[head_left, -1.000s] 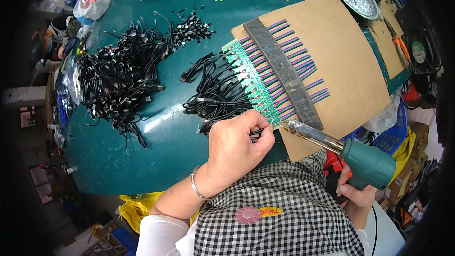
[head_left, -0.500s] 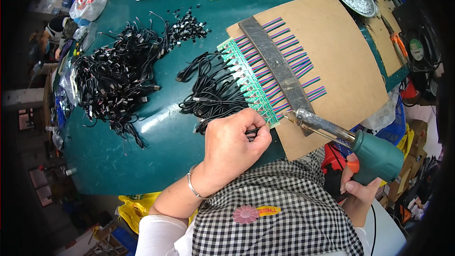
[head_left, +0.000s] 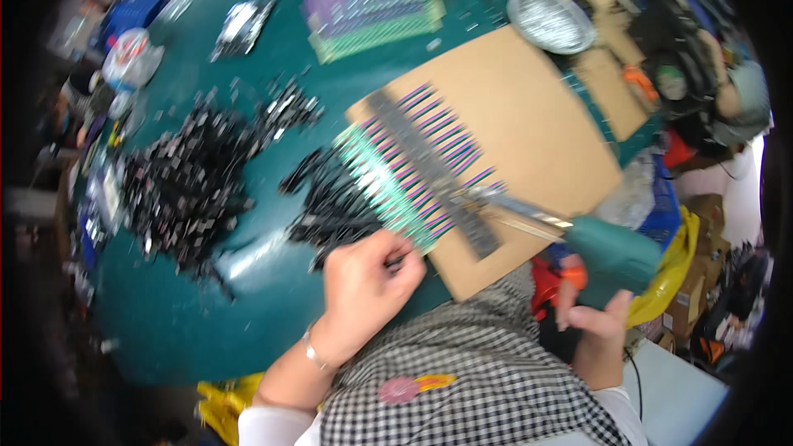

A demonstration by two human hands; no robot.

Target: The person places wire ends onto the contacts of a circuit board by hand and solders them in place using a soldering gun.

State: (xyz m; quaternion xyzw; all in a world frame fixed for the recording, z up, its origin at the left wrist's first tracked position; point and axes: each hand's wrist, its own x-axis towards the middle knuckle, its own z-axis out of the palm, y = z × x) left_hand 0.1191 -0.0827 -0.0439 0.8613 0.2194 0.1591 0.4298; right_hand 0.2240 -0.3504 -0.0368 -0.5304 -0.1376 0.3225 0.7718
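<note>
My left hand (head_left: 363, 281) is closed in a pinch at the near end of a green circuit board strip (head_left: 384, 186), on a black cable that its fingers mostly hide. Several black USB cables (head_left: 330, 206) fan leftward from the strip. Coloured wires (head_left: 458, 136) run from its other side beneath a dark flat bar (head_left: 425, 161). In my right hand (head_left: 591, 322) is a green soldering gun (head_left: 615, 252), its tip pointing left over the bar, apart from the strip as far as I can tell. Motion blurs the picture.
Brown cardboard (head_left: 537, 116) lies under the bar and wires. A big heap of black cables (head_left: 186, 186) is on the left of the green table. More boards with purplish wires (head_left: 372, 4) lie at the back, and a round metal dish (head_left: 551, 21) stands at the back right.
The soldering gun's tip has pulled back from the strip's near end and is now over the bar. My left hand keeps its pinch there. The whole view has shifted and blurred.
</note>
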